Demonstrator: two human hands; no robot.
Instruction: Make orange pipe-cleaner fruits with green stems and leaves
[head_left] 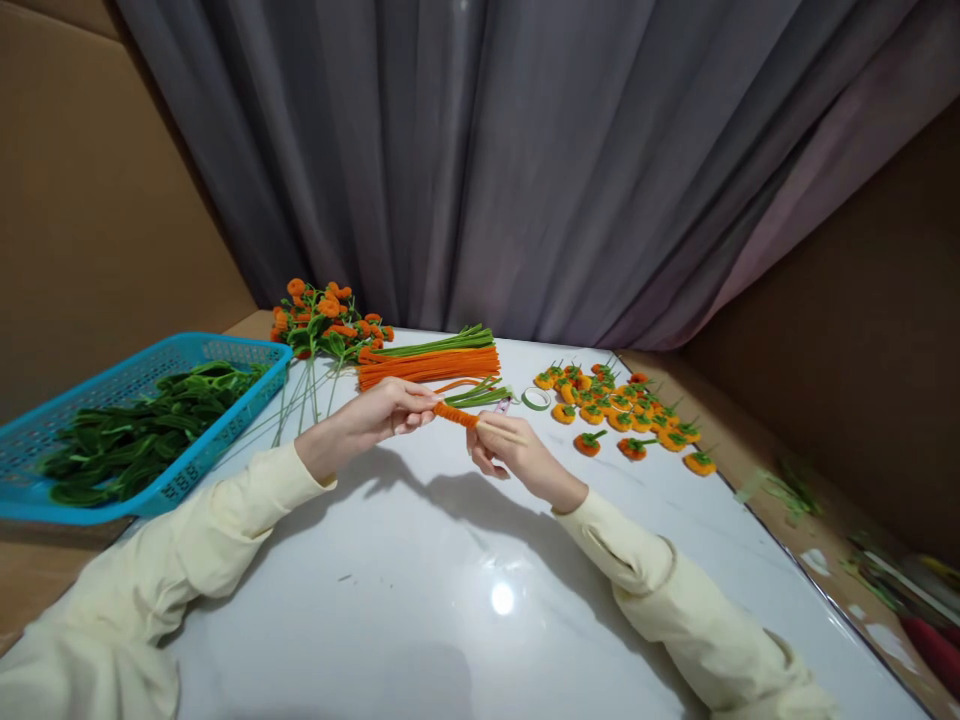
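Observation:
An orange pipe cleaner [456,414] is coiled tightly round a thin pale stick [504,433], between my two hands above the white table. My left hand [384,412] pinches the left end of the coil. My right hand [523,458] is closed round the stick at the coil's right end. Just behind the coil lie short green pipe cleaners [484,394] and a small pinkish tool [503,406], partly hidden. Farther back is a flat bundle of orange pipe cleaners [427,367], with longer green pipe cleaners [442,343] behind it.
A blue basket [225,345] of green fuzzy leaves [150,430] stands at left. Finished orange flowers [322,310] on long stems lie at the back left. A roll of green tape [536,399] and several orange flower heads [619,405] lie at right. A grey curtain [480,170] closes the back.

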